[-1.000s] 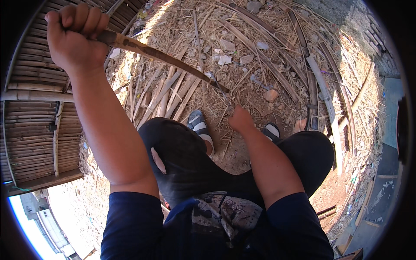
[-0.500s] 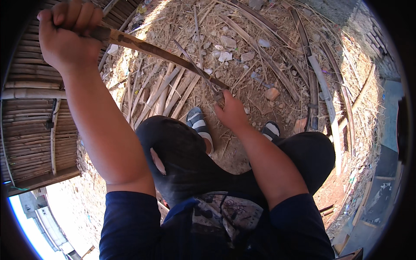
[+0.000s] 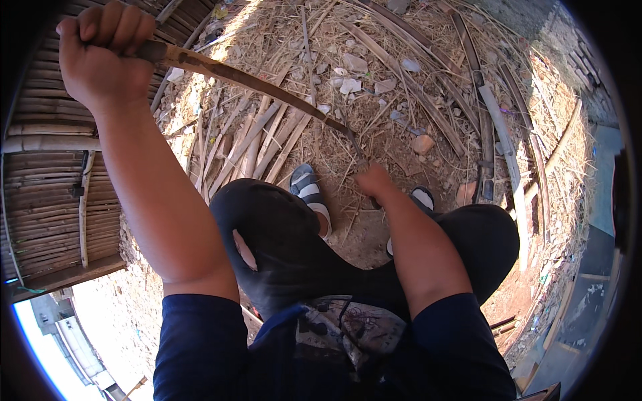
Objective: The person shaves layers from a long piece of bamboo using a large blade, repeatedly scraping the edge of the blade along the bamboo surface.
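Observation:
At the upper left, my left hand (image 3: 107, 63) is closed round the thick end of a long brown wooden strip (image 3: 251, 81). The strip slants down to the right, with a paler scraped patch near my grip. My right hand (image 3: 374, 182), low between my knees, is wrapped round the handle of a knife (image 3: 354, 144). The thin dark blade points up toward the strip's lower end. It appears to meet that end, but I cannot tell whether they touch.
Split strips (image 3: 257, 137) lie in a pile beyond my left sandal (image 3: 306, 184). More long curved strips (image 3: 428, 103) rest on straw-strewn dirt to the right, among stones (image 3: 421, 144). A slatted bamboo wall (image 3: 57, 207) stands at left.
My right hand has moved down and slightly right, toward me. The knife blade, earlier crossing the strip and pointing up-left, now sits at its lower end. My left hand has barely moved.

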The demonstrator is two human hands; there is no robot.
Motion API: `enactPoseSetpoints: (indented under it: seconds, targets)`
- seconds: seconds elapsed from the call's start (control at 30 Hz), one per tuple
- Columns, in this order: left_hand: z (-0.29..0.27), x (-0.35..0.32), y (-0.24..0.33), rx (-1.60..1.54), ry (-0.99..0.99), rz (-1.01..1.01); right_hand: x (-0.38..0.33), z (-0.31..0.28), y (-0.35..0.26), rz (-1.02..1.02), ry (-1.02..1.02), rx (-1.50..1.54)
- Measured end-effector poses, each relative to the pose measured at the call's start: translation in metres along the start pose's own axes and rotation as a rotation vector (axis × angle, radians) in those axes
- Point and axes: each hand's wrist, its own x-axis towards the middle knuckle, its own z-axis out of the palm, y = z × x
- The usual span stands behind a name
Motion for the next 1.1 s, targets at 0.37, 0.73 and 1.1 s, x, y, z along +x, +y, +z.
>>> enactPoseSetpoints:
  seconds: [0.37,0.73,1.1]
  targets:
    - [-0.014,-0.004,0.001,0.081,0.06,0.05,-0.032,-0.01,-0.046,-0.241,0.184,-0.044]
    - [-0.014,-0.005,-0.003,0.153,0.219,0.081,0.03,0.034,0.055,0.301,-0.109,0.407]
    - [-0.016,-0.003,-0.006,0.182,0.249,0.094,-0.035,-0.022,-0.104,-0.491,0.286,0.373]
